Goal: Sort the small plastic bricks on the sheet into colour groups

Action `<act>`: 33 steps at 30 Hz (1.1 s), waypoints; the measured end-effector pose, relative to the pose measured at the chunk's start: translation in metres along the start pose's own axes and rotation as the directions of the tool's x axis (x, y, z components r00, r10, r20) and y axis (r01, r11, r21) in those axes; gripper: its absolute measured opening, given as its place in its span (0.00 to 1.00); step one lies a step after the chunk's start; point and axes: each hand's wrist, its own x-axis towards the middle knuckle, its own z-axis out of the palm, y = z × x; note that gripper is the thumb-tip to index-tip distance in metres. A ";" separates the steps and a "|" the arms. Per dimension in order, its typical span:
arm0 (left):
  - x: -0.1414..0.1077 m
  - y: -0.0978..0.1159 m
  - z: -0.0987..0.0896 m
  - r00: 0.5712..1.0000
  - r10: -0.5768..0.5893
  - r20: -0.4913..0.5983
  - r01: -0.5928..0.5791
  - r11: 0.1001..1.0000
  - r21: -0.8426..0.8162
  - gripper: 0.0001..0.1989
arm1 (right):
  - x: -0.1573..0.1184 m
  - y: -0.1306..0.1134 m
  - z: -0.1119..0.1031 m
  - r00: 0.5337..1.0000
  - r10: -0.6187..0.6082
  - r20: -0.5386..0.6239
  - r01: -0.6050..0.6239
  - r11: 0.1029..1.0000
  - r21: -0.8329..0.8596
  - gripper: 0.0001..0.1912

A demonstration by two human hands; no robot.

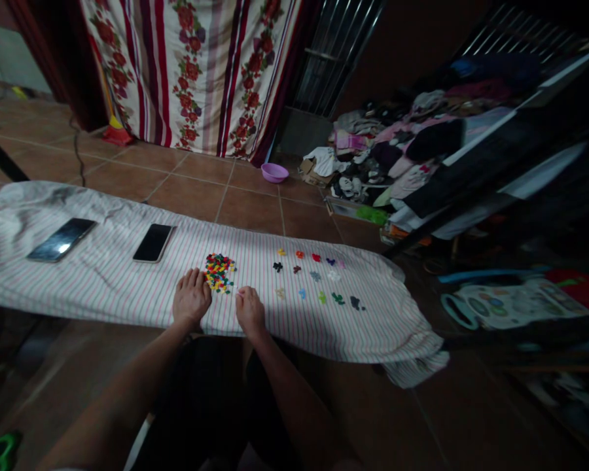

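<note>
A mixed pile of tiny coloured pieces [219, 271], mostly red, yellow and green, lies on a striped cloth [103, 288]. My left hand [192, 299] rests flat at the pile's left edge, fingers stretched out. Just right of the pile, my right hand [250, 310] is closed in a pinch, with a small pale piece [239, 292] at its fingertips. Farther right, little single-colour heaps stand in rows, among them an orange heap [300, 254], a black heap [277, 267], a light blue heap [302, 294] and a dark grey heap [357, 303]. The pieces are too small to name exactly.
Two phones, a larger phone [63, 239] and a smaller phone [153, 243], lie on the cloth at left. Beyond the table are a purple basin [275, 173] on the tiled floor, a floral curtain [191, 78] and a heap of clothes [392, 150].
</note>
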 end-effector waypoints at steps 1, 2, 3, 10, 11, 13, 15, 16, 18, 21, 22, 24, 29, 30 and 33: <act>0.000 0.000 0.000 1.000 -0.003 0.010 0.003 1.000 -0.001 0.22 | 0.001 0.003 0.001 0.999 0.023 -0.029 -0.022 0.999 0.033 0.09; 0.000 0.000 -0.001 1.000 -0.007 0.018 0.007 1.000 -0.002 0.22 | 0.004 0.006 0.001 0.998 0.050 -0.041 -0.047 0.997 0.058 0.09; 0.000 0.001 -0.001 1.000 -0.009 0.024 0.009 1.000 -0.002 0.22 | 0.007 0.007 0.002 0.997 0.073 -0.034 -0.071 0.995 0.072 0.10; 0.001 0.001 0.000 1.000 -0.015 0.018 0.015 1.000 0.004 0.22 | 0.036 -0.011 -0.001 0.986 0.124 0.109 -0.123 0.992 -0.013 0.10; 0.001 0.000 0.000 1.000 -0.019 0.019 0.019 1.000 -0.001 0.22 | 0.038 -0.013 -0.001 0.985 0.123 0.124 -0.122 0.992 -0.017 0.11; 0.001 0.000 0.001 1.000 -0.018 0.019 0.019 1.000 -0.004 0.22 | 0.039 -0.012 0.000 0.986 0.097 0.135 -0.097 0.995 -0.004 0.11; 0.001 0.000 0.001 1.000 -0.013 0.012 0.013 1.000 0.000 0.22 | 0.035 -0.007 0.004 0.993 0.055 0.106 -0.061 0.997 0.052 0.11; 0.001 0.000 0.001 1.000 -0.011 0.010 0.011 1.000 0.001 0.22 | 0.032 -0.003 0.006 0.995 0.042 0.090 -0.052 0.993 0.109 0.11; 0.001 0.000 0.000 1.000 -0.013 0.014 0.013 1.000 -0.007 0.22 | 0.026 0.005 0.012 0.996 0.046 0.077 -0.066 0.960 0.273 0.13; 0.001 0.001 -0.001 1.000 -0.013 0.017 0.014 1.000 -0.017 0.22 | 0.018 0.012 0.018 0.994 0.075 0.077 -0.103 0.876 0.472 0.15; 0.001 0.001 -0.002 1.000 -0.010 0.014 0.010 1.000 -0.014 0.22 | 0.017 0.013 0.020 0.994 0.085 0.072 -0.110 0.858 0.501 0.15; 0.000 0.001 -0.002 1.000 -0.001 0.006 0.001 1.000 -0.002 0.21 | 0.016 0.013 0.020 0.991 0.115 0.076 -0.137 0.835 0.532 0.14; 0.000 0.001 -0.001 1.000 0.016 -0.007 -0.016 1.000 0.025 0.21 | 0.016 0.016 0.012 0.990 0.117 0.084 -0.144 0.851 0.506 0.12; 0.000 0.000 -0.001 1.000 0.019 -0.008 -0.019 1.000 0.025 0.21 | 0.016 0.018 0.010 0.992 0.106 0.065 -0.124 0.876 0.467 0.12; -0.001 0.000 0.000 0.999 0.031 -0.010 -0.031 0.999 0.018 0.21 | 0.015 0.025 0.001 0.996 0.086 0.016 -0.086 0.936 0.342 0.11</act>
